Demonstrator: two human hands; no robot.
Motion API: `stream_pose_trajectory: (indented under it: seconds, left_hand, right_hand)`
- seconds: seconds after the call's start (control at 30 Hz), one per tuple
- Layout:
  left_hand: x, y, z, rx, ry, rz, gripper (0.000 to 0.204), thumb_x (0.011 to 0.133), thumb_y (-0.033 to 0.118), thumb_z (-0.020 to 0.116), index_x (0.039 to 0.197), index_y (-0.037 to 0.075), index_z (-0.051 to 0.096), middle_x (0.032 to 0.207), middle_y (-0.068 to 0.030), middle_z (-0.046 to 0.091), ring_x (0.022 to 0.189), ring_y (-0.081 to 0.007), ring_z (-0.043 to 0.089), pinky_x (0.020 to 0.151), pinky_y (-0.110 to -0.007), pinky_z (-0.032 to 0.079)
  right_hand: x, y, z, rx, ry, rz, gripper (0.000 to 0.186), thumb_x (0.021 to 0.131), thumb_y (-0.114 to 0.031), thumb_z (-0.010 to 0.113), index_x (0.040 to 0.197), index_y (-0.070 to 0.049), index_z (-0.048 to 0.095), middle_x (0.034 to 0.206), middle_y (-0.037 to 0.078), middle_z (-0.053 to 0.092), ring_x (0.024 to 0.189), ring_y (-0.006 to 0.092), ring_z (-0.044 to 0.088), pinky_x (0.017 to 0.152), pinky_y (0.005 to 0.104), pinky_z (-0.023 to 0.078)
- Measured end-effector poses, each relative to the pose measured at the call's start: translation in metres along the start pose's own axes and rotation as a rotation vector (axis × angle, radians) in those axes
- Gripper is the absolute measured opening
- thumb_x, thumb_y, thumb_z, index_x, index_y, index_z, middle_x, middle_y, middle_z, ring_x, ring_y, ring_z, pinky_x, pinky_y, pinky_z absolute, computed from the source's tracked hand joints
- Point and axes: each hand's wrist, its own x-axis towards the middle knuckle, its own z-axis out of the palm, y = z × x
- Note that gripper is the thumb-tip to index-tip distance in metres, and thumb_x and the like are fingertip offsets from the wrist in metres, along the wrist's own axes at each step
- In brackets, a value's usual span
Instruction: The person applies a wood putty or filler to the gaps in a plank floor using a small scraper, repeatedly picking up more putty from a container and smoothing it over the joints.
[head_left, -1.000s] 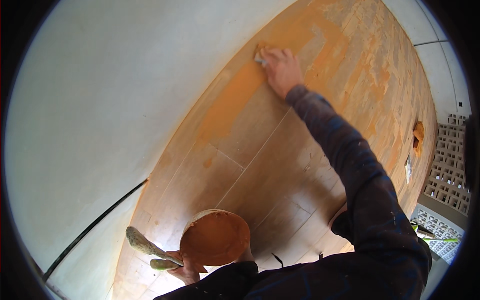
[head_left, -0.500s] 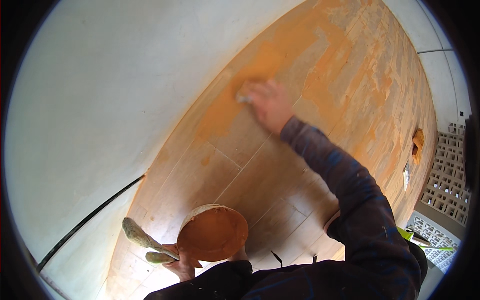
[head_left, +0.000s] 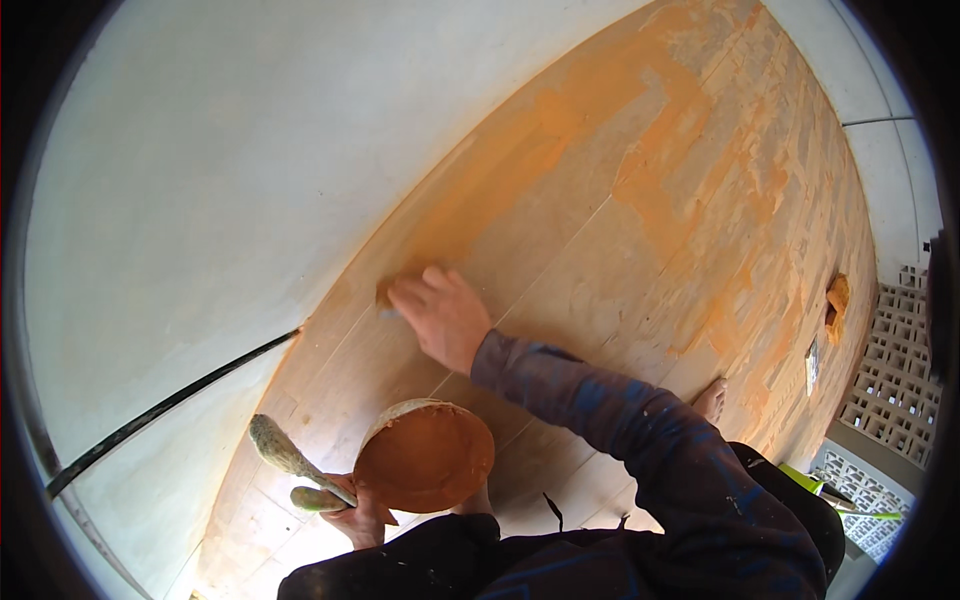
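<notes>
My right hand grips a blurred, small tan-and-grey pad against the wood-look plank floor, at the lower end of an orange smear near the white wall. At the bottom, my left hand holds two dirty-handled tools, their working ends mostly hidden, beside and apparently supporting a round tub of smooth orange paste. Orange residue streaks much of the upper and right floor.
A white wall with a black strip borders the left. On the right lie an orange-stained crumpled piece and a small flat object, near patterned blocks and green items. My bare foot rests on the floor.
My right hand has swept down and left along the wall's edge with the pad. My left hand, tools and tub stay low in view, shifted slightly.
</notes>
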Motion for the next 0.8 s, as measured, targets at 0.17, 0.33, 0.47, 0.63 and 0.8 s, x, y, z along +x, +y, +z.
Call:
stream_pose_trajectory:
  seconds: [0.17, 0.33, 0.47, 0.63, 0.8]
  left_hand:
    - [0.000, 0.011, -0.003, 0.030, 0.014, -0.007, 0.035, 0.086, 0.015, 0.084, 0.085, 0.010, 0.049, 0.074, -0.0010, 0.057, 0.067, -0.0108, 0.055, 0.067, -0.029, 0.048]
    - [0.009, -0.017, -0.008, 0.002, -0.039, 0.050, 0.031, 0.085, 0.009, 0.080, 0.086, 0.010, 0.049, 0.075, -0.0022, 0.058, 0.066, -0.0114, 0.055, 0.067, -0.029, 0.049]
    - [0.003, 0.027, 0.010, 0.021, -0.027, -0.160, 0.028, 0.083, 0.000, 0.074, 0.083, 0.008, 0.047, 0.074, -0.0040, 0.058, 0.066, -0.0110, 0.056, 0.066, -0.030, 0.051]
    - [0.006, 0.005, 0.000, -0.034, -0.004, 0.081, 0.031, 0.084, 0.001, 0.077, 0.085, 0.008, 0.046, 0.072, -0.0066, 0.060, 0.061, -0.0110, 0.056, 0.058, -0.027, 0.049]
    - [0.010, 0.011, 0.012, -0.096, -0.039, -0.035, 0.033, 0.084, 0.001, 0.077, 0.088, 0.008, 0.045, 0.071, -0.0057, 0.058, 0.055, -0.0109, 0.054, 0.052, -0.027, 0.047]
  right_hand:
    - [0.015, 0.086, -0.045, -0.215, 0.292, -0.002, 0.021, 0.088, -0.012, 0.063, 0.108, -0.011, 0.069, 0.104, 0.008, 0.070, 0.095, 0.0333, 0.062, 0.083, 0.0487, 0.048]
    - [0.031, 0.214, -0.113, -0.426, 0.316, 0.505, 0.033, 0.086, -0.009, 0.063, 0.119, -0.011, 0.067, 0.116, 0.013, 0.069, 0.106, 0.0353, 0.061, 0.093, 0.0484, 0.048]
    - [-0.017, 0.085, -0.033, -0.309, 0.223, 0.001, 0.031, 0.088, -0.011, 0.062, 0.118, -0.009, 0.065, 0.117, 0.013, 0.068, 0.108, 0.0350, 0.061, 0.095, 0.0469, 0.048]
    - [-0.020, 0.057, -0.057, 0.000, 0.006, 0.023, 0.029, 0.092, -0.009, 0.062, 0.120, -0.006, 0.066, 0.117, 0.016, 0.069, 0.108, 0.0370, 0.062, 0.096, 0.0515, 0.047]
    - [0.035, 0.127, -0.090, -0.225, 0.183, 0.247, 0.030, 0.086, -0.006, 0.063, 0.116, -0.008, 0.068, 0.108, 0.013, 0.067, 0.100, 0.0336, 0.059, 0.090, 0.0452, 0.050]
